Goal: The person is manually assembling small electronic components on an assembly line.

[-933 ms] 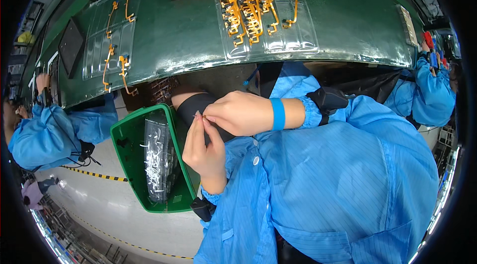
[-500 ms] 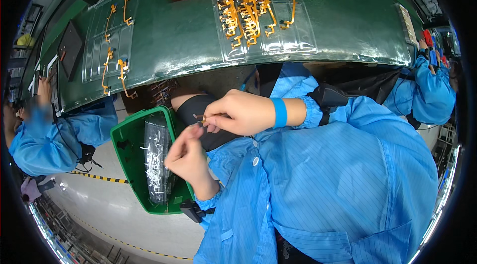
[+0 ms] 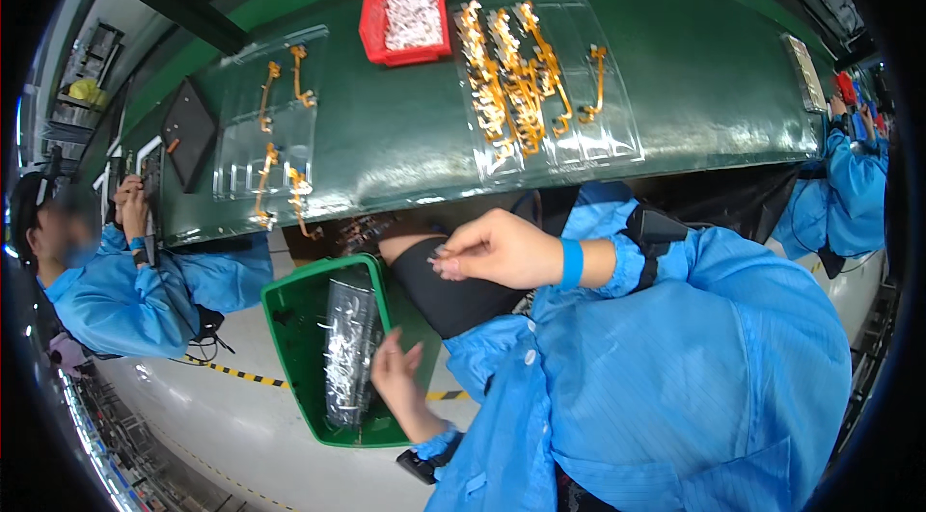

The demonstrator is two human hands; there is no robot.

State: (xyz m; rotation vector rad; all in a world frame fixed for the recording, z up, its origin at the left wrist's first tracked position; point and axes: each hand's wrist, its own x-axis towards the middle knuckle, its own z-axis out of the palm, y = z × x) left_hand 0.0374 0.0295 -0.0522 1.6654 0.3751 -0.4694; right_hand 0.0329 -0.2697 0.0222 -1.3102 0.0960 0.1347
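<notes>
My right hand (image 3: 497, 250), with a blue band at its wrist, is raised in front of the table edge. Its thumb and fingertips are pinched together on a tiny pale bit (image 3: 433, 259), too small to name. Lower down, my left hand (image 3: 399, 385) has its fingers apart and nothing visible in them. It is over the right side of a green bin (image 3: 289, 358). Inside that bin is a stack of dark and clear plastic (image 3: 349, 348) scattered with thin white strips. My black-clad leg (image 3: 439, 290) lies beneath the right hand.
On the green table (image 3: 386, 136) are a red bin (image 3: 378, 22) of small white pieces and a clear tray (image 3: 617, 141) crowded with orange flex cables (image 3: 531, 97). Another clear tray (image 3: 231, 165) holds several more. A co-worker (image 3: 125, 290) sits at the left, another (image 3: 834, 189) at the far right.
My hands, close together before, have moved apart. The left has opened and dropped toward the green bin. The brownish piece that stuck out of my right fingertips no longer shows. The whole view has shifted.
</notes>
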